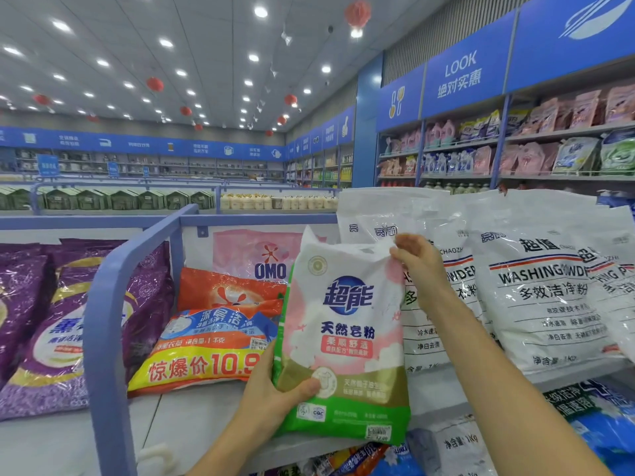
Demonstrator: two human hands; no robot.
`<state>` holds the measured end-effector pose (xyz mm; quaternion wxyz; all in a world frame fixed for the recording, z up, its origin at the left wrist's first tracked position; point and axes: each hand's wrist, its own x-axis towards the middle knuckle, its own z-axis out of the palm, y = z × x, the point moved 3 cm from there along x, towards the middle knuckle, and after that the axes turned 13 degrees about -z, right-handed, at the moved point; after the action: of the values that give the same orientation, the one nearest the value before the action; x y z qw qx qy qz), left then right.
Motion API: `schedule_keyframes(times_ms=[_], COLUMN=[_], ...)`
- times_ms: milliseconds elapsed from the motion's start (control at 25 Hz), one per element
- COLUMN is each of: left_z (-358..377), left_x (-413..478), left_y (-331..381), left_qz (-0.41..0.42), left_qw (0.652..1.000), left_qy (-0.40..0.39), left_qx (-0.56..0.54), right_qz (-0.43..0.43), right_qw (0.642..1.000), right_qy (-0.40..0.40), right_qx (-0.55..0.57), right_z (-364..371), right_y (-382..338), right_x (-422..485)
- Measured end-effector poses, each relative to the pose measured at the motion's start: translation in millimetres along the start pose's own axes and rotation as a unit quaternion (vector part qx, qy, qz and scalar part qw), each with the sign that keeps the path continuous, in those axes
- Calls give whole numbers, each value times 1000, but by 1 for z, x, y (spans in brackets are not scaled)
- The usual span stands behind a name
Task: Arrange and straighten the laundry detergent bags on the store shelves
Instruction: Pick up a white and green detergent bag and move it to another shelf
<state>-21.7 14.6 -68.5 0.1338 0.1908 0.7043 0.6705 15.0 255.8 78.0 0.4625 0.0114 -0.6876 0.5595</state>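
Observation:
A white, pink and green detergent bag [347,338] stands upright at the front of the top shelf [192,417], held by both hands. My left hand [275,389] grips its lower left edge, thumb across the front. My right hand [417,259] pinches its upper right corner. Left of it lie a yellow and orange bag [202,352] marked 10.9, a red-orange bag [230,293] behind that, and a pink OMO bag [254,255] upright at the back. White washing powder bags [536,297] lean in a row to the right.
Purple bags [41,324] fill the compartment left of a blue metal divider [110,304]. More bags show on the lower shelf [457,444]. A wall rack of pouches and bottles [515,149] stands at the right; low aisles stretch behind.

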Motion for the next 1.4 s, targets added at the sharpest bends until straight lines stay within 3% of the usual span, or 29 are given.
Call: schedule_keyframes(times_ms=[120,200,360,400,440,480,560,600,760,880,960,1040,1160,1200,1280,1400], left_z=[-2,1,1,0,-1,-1,-1,-1,-2,-4,-3,-5,-8,-8,-7,-6], left_x=[-1,-3,-5,-4,-3,-3,-1,0,1,2,2,4,3,3,0,-2], left_y=[0,4,6,4,3,4,4,3,3,2,4,1,2,2,3,3], left_qz=[3,6,10,8,8,11,10,10,2,-8,-14,-30,-24,-28,-29,-31], left_qw=[1000,1000,1000,1000,1000,1000,999,999,999,1000,1000,999,996,996,995,996], left_qy=[-6,-16,-24,-24,-26,-28,-33,-33,-32,-17,-19,2,26,28,29,12], left_qx=[-15,-12,-10,-9,-7,-6,-2,-1,2,-4,-19,-45,-78,-85,-88,-80], right_qz=[-171,-190,85,128,130,95,-8,-56,-165,-217,-190,-78,136,172,174,148], right_qw=[958,905,814,792,793,825,914,932,920,953,972,993,989,979,972,980], right_qy=[-134,-282,-451,-477,-483,-454,-315,-260,-186,-44,42,57,-35,-76,-99,-27], right_qx=[-187,-255,-356,-359,-347,-323,-257,-246,-304,-207,-131,-67,44,72,120,128], right_z=[24,62,95,93,90,87,81,79,76,37,0,-17,-8,-1,8,9], right_y=[-44,-61,-47,-42,-40,-40,-44,-46,-46,-54,-37,4,60,69,70,42], right_x=[23,32,35,33,36,42,56,59,47,23,-4,-45,-109,-121,-121,-89])
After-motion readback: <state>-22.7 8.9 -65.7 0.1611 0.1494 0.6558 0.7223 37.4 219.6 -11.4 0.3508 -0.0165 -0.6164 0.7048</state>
